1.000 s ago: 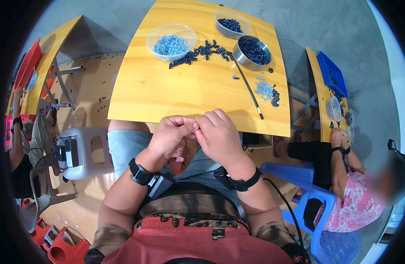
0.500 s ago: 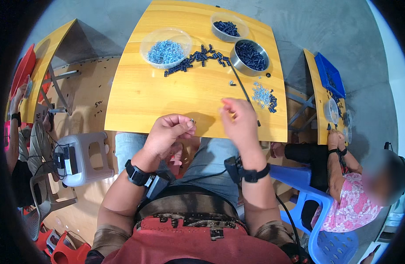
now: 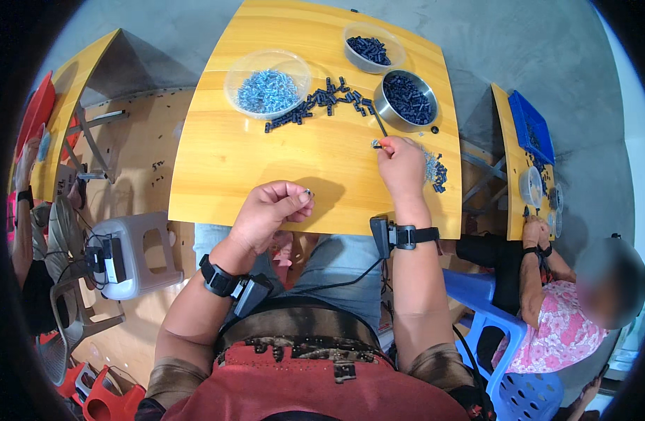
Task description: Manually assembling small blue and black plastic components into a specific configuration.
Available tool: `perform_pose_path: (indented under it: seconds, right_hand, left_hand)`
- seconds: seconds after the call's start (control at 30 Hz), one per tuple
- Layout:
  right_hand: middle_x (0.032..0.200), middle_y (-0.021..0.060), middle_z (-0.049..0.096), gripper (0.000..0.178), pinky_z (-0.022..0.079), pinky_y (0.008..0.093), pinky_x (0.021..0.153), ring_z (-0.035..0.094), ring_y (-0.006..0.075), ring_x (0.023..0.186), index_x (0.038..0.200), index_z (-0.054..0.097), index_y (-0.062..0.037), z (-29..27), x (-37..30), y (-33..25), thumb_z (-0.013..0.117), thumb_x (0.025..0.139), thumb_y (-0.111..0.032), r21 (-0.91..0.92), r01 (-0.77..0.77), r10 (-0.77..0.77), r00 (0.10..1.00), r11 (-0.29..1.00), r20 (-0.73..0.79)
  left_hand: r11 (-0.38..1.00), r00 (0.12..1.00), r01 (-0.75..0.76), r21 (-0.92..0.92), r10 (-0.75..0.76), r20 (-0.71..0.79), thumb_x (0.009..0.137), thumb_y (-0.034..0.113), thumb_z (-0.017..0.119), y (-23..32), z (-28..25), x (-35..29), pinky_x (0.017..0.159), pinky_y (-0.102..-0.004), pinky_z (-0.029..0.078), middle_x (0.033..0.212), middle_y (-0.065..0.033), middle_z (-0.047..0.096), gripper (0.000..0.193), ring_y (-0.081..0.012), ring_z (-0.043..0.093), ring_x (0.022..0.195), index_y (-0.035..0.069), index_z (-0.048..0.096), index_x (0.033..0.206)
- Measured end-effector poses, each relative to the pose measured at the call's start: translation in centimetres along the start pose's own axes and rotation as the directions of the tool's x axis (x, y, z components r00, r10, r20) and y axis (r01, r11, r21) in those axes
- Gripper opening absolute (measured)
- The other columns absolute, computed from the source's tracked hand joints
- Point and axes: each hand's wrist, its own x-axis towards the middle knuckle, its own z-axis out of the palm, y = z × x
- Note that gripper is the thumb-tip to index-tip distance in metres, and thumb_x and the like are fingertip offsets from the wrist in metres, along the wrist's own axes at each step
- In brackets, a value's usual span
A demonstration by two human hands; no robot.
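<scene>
The right hand (image 3: 403, 167) has moved farther, grip unclear; the left hand (image 3: 270, 212), pinching a tiny dark piece (image 3: 308, 192), best stays steady.

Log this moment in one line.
left hand: pinching small piece | right hand: at small dark part, grip unclear | nearby: black rod, steel bowl of dark parts, clear tub of pale-blue pieces

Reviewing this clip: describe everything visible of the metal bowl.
The metal bowl is round, shiny and silver-coloured, with an open top. It stands upright on the yellow table, filled with short dark pieces. A thin black rod lies by its left side; whether they touch is unclear. The right hand is nearby, not touching it.
</scene>
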Motion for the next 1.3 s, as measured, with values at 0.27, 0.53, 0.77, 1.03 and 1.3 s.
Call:
perform_pose_path:
  seconds: [0.27,0.53,0.77,1.03,1.3]
  right_hand:
    - [0.079,0.0131,0.062,0.006,0.048,0.0401,0.072,0.058,0.0323,0.079,0.075,0.064,-0.0039,0.3,-0.1,-0.2,0.063,0.072,-0.009,-0.093,0.055,-0.052,0.998,0.994,0.036]
    - [0.074,0.0146,0.060,0.006,0.046,0.0412,0.067,0.057,0.0329,0.075,0.079,0.059,-0.0032,-1.7,-4.7,-4.6,0.060,0.075,-0.007,0.250,0.119,-0.144,0.986,0.961,0.084]
    - [0.080,0.0126,0.059,0.008,0.046,0.0398,0.067,0.055,0.0315,0.078,0.082,0.057,-0.0025,-3.3,-9.5,-7.8,0.060,0.074,-0.003,0.405,0.337,-0.405,0.910,0.850,0.093]
    - [0.077,0.0111,0.060,0.013,0.046,0.0361,0.064,0.057,0.0295,0.072,0.082,0.058,-0.0024,-3.8,-11.1,-8.2,0.064,0.071,0.002,0.425,0.427,-0.448,0.892,0.798,-0.055]
    - [0.078,0.0108,0.060,0.013,0.047,0.0358,0.066,0.057,0.0292,0.073,0.083,0.060,-0.0022,-3.8,-12.3,-8.4,0.063,0.071,0.002,0.369,0.481,-0.491,0.868,0.795,-0.075]
  left_hand:
    - [0.998,0.999,-0.035,-0.056,0.036,0.021,0.089,0.013,0.058,0.0,0.0,0.5,0.069,-0.0222,0.048,0.087,-0.0042,0.063,0.012,-0.0099,0.059,0.077,0.003,0.058,0.095]
    - [0.994,0.999,0.001,-0.110,0.002,0.035,0.089,0.012,0.058,-0.3,0.8,0.0,0.066,-0.0242,0.050,0.085,-0.0063,0.063,0.012,-0.0117,0.059,0.074,0.002,0.057,0.094]
    - [0.996,1.000,0.009,-0.094,-0.008,0.019,0.087,0.011,0.060,-0.5,2.0,-1.0,0.062,-0.0234,0.051,0.083,-0.0079,0.063,0.013,-0.0125,0.060,0.072,0.000,0.057,0.093]
    - [0.989,0.999,-0.050,-0.139,0.052,0.013,0.086,0.007,0.061,-1.6,2.0,-2.4,0.063,-0.0229,0.053,0.082,-0.0076,0.063,0.011,-0.0129,0.062,0.072,-0.001,0.058,0.092]
    - [0.986,0.996,-0.085,-0.141,0.083,-0.017,0.085,0.006,0.062,-2.1,2.2,-3.6,0.063,-0.0221,0.053,0.083,-0.0072,0.063,0.010,-0.0119,0.062,0.072,-0.001,0.059,0.091]
